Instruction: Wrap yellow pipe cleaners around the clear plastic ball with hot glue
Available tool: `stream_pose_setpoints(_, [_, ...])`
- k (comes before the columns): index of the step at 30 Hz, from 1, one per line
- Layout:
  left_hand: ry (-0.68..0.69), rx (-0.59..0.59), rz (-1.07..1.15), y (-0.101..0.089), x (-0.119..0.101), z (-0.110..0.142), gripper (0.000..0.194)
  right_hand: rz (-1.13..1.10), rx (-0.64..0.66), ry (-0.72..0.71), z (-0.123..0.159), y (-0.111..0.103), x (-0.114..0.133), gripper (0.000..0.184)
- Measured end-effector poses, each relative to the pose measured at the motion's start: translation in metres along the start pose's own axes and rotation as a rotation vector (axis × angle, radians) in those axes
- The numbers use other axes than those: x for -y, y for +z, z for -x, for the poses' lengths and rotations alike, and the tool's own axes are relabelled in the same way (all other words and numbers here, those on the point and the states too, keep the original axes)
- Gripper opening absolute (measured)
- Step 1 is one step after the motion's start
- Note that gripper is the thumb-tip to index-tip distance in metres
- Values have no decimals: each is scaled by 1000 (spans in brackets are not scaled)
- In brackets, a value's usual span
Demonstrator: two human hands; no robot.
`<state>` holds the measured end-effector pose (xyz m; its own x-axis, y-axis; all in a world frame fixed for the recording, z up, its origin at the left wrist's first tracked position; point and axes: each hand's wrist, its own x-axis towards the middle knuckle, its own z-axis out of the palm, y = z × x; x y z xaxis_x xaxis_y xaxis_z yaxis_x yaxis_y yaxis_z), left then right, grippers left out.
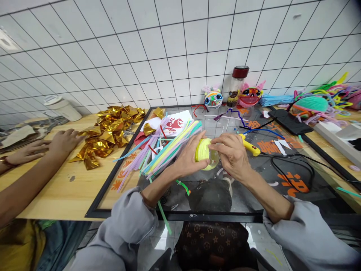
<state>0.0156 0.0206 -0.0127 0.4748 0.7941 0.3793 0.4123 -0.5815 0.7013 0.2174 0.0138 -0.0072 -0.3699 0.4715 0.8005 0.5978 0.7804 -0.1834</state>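
My left hand [191,158] is wrapped round a clear ball [214,160], its left part covered with rows of yellow pipe cleaner [202,150]. The fingers of my right hand [232,154] are pinched at the ball's upper right, on the edge of the yellow pipe cleaner. Just beyond my right hand is a yellow glue gun [251,146], partly hidden by it. To the left of my left hand lies a bundle of pastel pipe cleaners [169,150], with a red-and-white paper picture [177,123] behind it.
A black-framed glass board [242,216] covers the middle of the table. At left, another person's hands [63,143] rest near gold foil pieces [113,128]. Two decorated balls [213,98], a bottle [236,88], a phone [291,121] and a looping black cord [293,188] are beyond and right.
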Motion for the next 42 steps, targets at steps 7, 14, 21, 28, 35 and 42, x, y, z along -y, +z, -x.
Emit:
stream_pose_setpoints(7, [-14, 14, -36, 1, 2, 1, 90, 12, -34, -93, 1, 3, 4, 29])
stream_pose_setpoints(14, [21, -53, -11, 3, 8, 7, 79, -27, -3, -65, 0, 4, 11, 31])
stream_pose_setpoints(21, [76, -129, 19, 6, 16, 13, 74, -80, 7, 42, -3, 5, 20, 29])
stream_pose_setpoints(28, [94, -211, 85, 12, 24, 19, 73, -175, 35, 157, -8, -1, 27, 34])
stream_pose_setpoints(35, [84, -281, 144, 16, 23, 21, 76, -312, 45, 289, -9, -5, 27, 37])
stream_pose_setpoints(42, [-11, -282, 204, 16, 17, 19, 75, -204, 170, 347, -2, 0, 15, 47])
